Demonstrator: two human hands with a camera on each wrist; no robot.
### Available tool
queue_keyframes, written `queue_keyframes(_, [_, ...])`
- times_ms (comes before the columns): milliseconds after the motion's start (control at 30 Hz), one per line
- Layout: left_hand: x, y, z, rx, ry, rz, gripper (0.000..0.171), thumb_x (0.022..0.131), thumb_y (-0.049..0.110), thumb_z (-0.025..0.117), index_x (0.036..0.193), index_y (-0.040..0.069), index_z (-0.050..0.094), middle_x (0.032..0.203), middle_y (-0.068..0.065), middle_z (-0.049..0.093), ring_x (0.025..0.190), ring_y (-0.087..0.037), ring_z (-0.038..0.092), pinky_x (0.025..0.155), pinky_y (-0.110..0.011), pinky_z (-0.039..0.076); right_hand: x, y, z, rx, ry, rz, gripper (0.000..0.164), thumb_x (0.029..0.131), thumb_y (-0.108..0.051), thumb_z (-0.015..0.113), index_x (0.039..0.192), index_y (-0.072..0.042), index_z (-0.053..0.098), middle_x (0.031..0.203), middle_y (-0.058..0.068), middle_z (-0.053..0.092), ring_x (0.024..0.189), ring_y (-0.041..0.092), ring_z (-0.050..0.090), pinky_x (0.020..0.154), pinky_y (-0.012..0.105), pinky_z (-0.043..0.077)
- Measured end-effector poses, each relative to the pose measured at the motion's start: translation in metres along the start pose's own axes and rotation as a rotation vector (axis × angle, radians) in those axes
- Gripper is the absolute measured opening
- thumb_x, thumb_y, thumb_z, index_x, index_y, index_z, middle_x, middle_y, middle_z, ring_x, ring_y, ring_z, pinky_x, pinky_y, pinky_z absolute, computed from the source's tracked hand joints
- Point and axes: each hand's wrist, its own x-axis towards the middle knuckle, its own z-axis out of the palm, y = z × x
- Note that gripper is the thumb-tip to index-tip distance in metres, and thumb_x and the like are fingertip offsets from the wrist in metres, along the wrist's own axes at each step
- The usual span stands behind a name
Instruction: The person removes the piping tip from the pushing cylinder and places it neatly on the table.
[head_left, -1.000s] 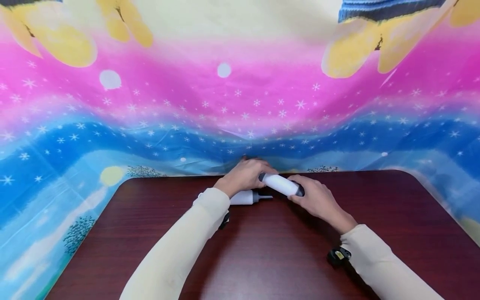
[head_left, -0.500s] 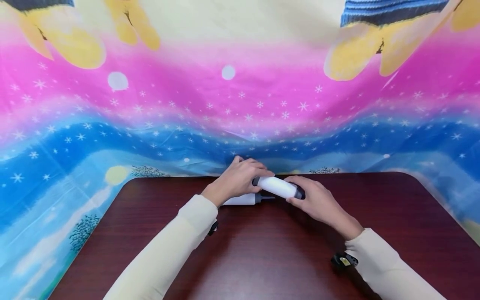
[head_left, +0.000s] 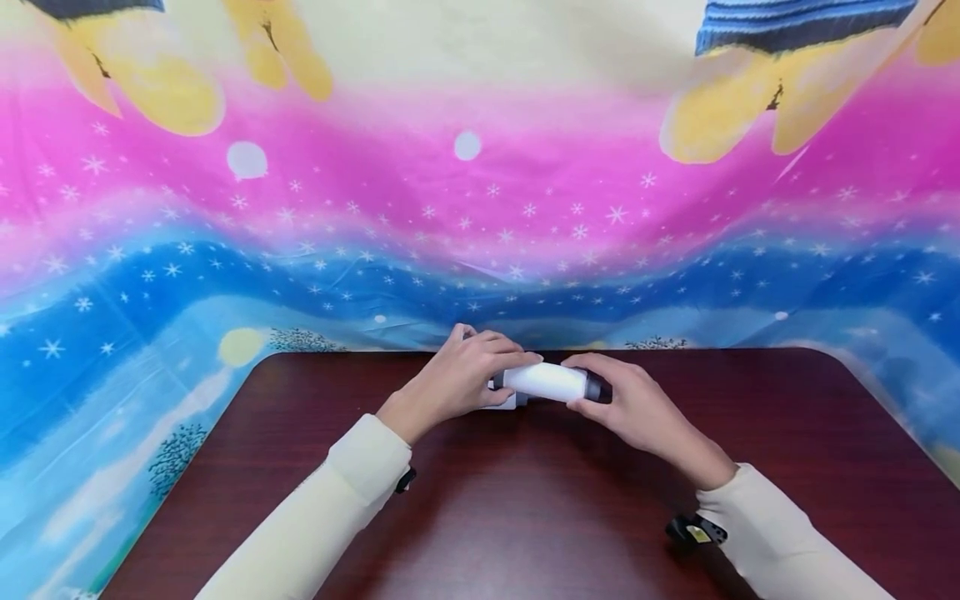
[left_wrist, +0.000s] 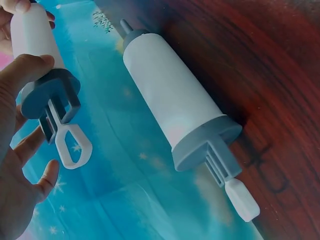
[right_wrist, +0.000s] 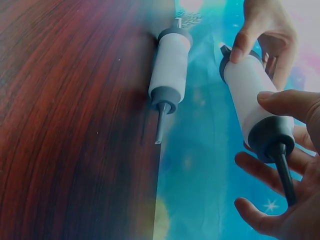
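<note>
A large white syringe (head_left: 546, 382) with dark grey end caps is held lengthwise between both hands above the far part of the table. My left hand (head_left: 467, 372) grips its handle end; in the left wrist view the thumb lies on the barrel beside the grey cap, and a white loop handle (left_wrist: 74, 147) sticks out below. At the nozzle end, my right hand (head_left: 628, 402) holds the barrel between thumb and fingers, with the dark nozzle (right_wrist: 284, 177) pointing out past the cap. A second, matching syringe (right_wrist: 170, 69) lies on the table, mostly hidden in the head view.
The dark red wooden table (head_left: 510, 517) has rounded far corners. Behind it hangs a pink and blue patterned cloth (head_left: 510, 208), close to the far edge. Dark wrist cameras (head_left: 693, 530) sit at the cream sleeves (head_left: 307, 500).
The held syringe has turned from slanting to nearly level and shifted slightly left. My left hand has moved left and down, the right slightly downward. The lying syringe is now more covered.
</note>
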Motion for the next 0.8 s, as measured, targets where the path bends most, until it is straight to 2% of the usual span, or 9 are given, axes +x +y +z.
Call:
queue_keyframes(467, [-0.024, 0.008, 0.002, -0.036, 0.127, 0.025, 0.06, 0.086, 0.031, 0.088, 0.142, 0.029, 0.067, 0.132, 0.005, 0.074, 0.123, -0.015, 0.068, 0.1, -0.047, 0.048, 0.0, -0.005, -0.001, 0.073, -0.048, -0.02, 0.042, 0.088, -0.015, 0.085, 0.128, -0.018, 0.07, 0.124, 0.006, 0.074, 0.098, 0.02, 0.064, 0.085, 0.042, 0.052])
queue_keyframes(633, [-0.028, 0.013, 0.0, -0.017, 0.153, 0.038, 0.059, 0.085, 0.034, 0.089, 0.141, 0.027, 0.068, 0.131, 0.004, 0.074, 0.121, -0.015, 0.069, 0.101, -0.042, 0.051, 0.0, -0.009, -0.001, 0.082, -0.047, -0.042, 0.043, 0.088, -0.016, 0.086, 0.128, -0.018, 0.071, 0.125, 0.005, 0.074, 0.099, 0.019, 0.064, 0.085, 0.04, 0.053])
queue_keyframes(800, [-0.029, 0.017, -0.001, -0.043, 0.173, 0.053, 0.059, 0.085, 0.034, 0.089, 0.14, 0.027, 0.069, 0.131, 0.003, 0.074, 0.121, -0.016, 0.07, 0.101, -0.038, 0.054, 0.0, -0.012, -0.002, 0.093, -0.055, -0.039, 0.043, 0.088, -0.016, 0.085, 0.129, -0.019, 0.07, 0.126, 0.006, 0.073, 0.1, 0.019, 0.064, 0.086, 0.041, 0.053])
